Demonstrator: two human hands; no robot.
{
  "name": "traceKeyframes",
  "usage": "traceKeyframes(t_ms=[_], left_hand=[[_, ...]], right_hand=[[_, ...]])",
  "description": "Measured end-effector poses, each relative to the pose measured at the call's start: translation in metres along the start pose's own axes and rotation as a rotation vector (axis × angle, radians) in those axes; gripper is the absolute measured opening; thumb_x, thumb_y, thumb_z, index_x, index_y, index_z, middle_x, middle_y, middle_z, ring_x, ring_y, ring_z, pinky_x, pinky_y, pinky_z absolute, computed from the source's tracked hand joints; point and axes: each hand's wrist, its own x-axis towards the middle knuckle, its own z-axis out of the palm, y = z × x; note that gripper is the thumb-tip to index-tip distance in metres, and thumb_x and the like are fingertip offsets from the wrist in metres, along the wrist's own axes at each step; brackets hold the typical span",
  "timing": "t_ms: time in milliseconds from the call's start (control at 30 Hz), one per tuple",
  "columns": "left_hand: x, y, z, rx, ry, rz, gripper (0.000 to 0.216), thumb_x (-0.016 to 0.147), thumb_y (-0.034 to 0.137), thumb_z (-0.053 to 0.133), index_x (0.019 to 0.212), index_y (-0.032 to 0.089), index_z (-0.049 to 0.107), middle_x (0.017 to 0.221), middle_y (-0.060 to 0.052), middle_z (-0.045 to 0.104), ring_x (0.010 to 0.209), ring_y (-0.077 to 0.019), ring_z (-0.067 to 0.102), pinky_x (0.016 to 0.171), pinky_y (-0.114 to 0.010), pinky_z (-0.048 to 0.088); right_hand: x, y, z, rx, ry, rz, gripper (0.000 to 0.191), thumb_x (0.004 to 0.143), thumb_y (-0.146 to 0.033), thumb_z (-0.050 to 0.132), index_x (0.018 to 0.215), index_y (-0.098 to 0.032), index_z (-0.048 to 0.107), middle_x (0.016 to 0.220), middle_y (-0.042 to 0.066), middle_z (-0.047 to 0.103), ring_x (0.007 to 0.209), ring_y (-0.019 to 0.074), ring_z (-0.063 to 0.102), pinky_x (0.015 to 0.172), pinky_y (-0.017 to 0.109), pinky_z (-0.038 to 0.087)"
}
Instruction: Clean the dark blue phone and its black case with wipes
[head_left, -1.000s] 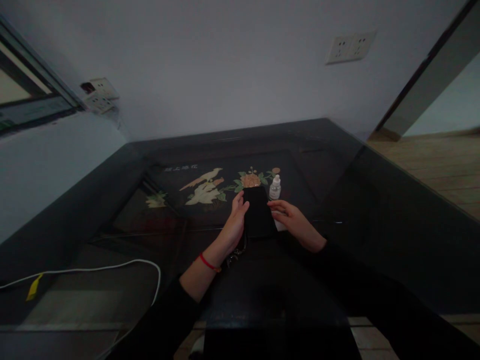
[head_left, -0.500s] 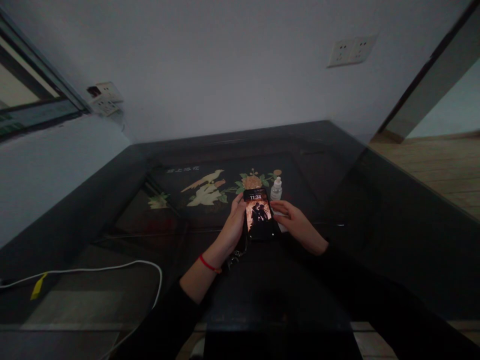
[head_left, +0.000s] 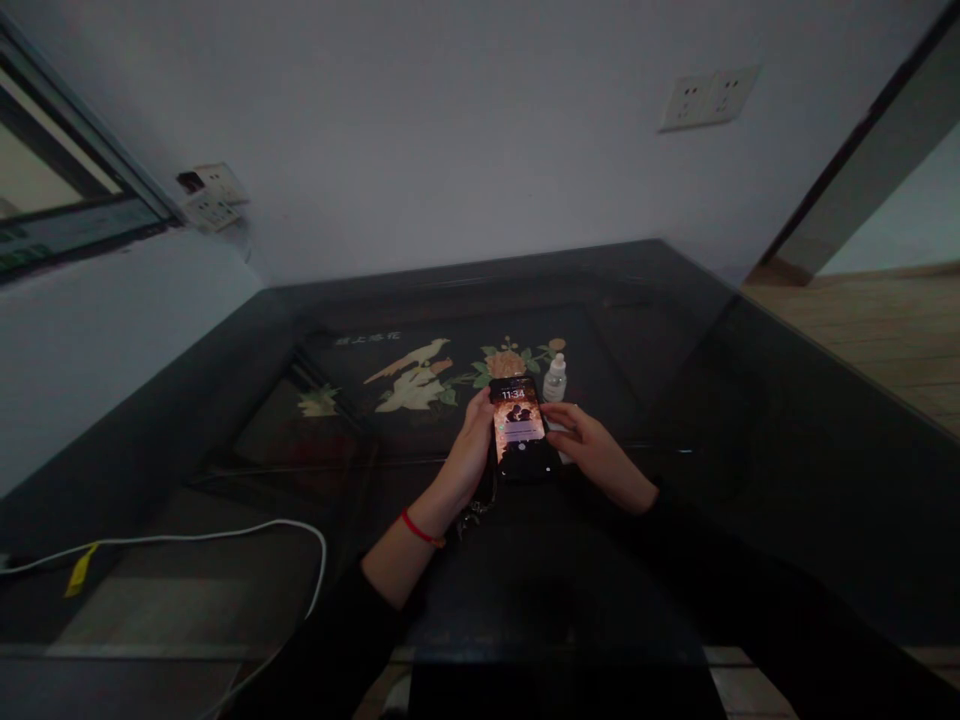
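Observation:
A black phone with a lit screen reading 11:34 is held over the dark glass-topped table. My left hand is wrapped round its left edge, and a red cord sits on that wrist. My right hand lies at the phone's right edge, fingers curled against it. A dark strap or charm hangs from the phone's lower end. A small clear bottle with a white cap stands just beyond the phone, to its right.
A white cable with a yellow tag loops over the table's near left. Bird and flower inlay shows under the glass. Wall sockets are on the back wall, others in the left corner. Wooden floor lies to the right.
The phone's screen, dark a second ago, has lit up, and its picture has since changed. Both hands stay on the phone, almost still.

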Motion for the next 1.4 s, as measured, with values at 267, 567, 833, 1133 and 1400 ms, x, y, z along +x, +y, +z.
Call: traceKeyframes(t_ms=[267, 567, 833, 1133, 1400], left_hand=[[-0.005, 0.003, 0.010, 0.009, 0.063, -0.027, 0.043, 0.088, 0.026, 0.046, 0.131, 0.018, 0.045, 0.139, -0.010, 0.051, 0.130, -0.0207, 0.047, 0.112, -0.036, 0.032], [-0.005, -0.006, 0.006, 0.107, 0.048, 0.037, 0.051, 0.079, 0.018, 0.047, 0.130, 0.020, 0.047, 0.142, -0.008, 0.049, 0.132, -0.0216, 0.044, 0.113, -0.039, 0.030], [-0.004, -0.004, 0.004, 0.381, 0.000, 0.111, 0.059, 0.078, 0.016, 0.044, 0.136, 0.019, 0.041, 0.141, -0.011, 0.049, 0.129, -0.0223, 0.048, 0.110, -0.040, 0.035], [-0.009, 0.019, -0.010, 0.930, 0.093, 0.216, 0.047, 0.079, 0.025, 0.059, 0.124, 0.013, 0.057, 0.144, -0.017, 0.043, 0.135, -0.0362, 0.031, 0.112, -0.061, 0.016], [-0.005, 0.005, -0.009, 0.777, 0.132, 0.189, 0.027, 0.071, 0.029, 0.070, 0.096, 0.018, 0.068, 0.137, -0.014, 0.047, 0.132, -0.0352, 0.035, 0.114, -0.054, 0.019]], right_hand=[[-0.002, 0.002, 0.002, -0.010, -0.014, 0.013, 0.035, 0.078, -0.018, 0.059, 0.112, -0.021, 0.055, 0.128, 0.010, 0.060, 0.122, 0.0212, 0.056, 0.101, 0.040, 0.046], [0.001, 0.007, 0.000, -0.060, -0.003, 0.016, 0.030, 0.075, -0.019, 0.061, 0.104, -0.020, 0.056, 0.122, 0.009, 0.061, 0.114, 0.0211, 0.059, 0.099, 0.040, 0.046], [0.001, 0.003, 0.004, -0.055, -0.023, -0.007, 0.034, 0.075, -0.016, 0.060, 0.108, -0.021, 0.054, 0.126, 0.010, 0.060, 0.120, 0.0214, 0.056, 0.099, 0.040, 0.047], [0.004, 0.009, -0.006, -0.093, 0.028, 0.026, 0.038, 0.078, -0.017, 0.059, 0.115, -0.022, 0.054, 0.130, 0.012, 0.057, 0.125, 0.0247, 0.053, 0.095, 0.042, 0.049], [-0.002, 0.002, -0.002, -0.041, 0.040, 0.049, 0.041, 0.076, -0.021, 0.062, 0.116, -0.022, 0.055, 0.130, 0.013, 0.059, 0.123, 0.0254, 0.055, 0.092, 0.041, 0.050]])
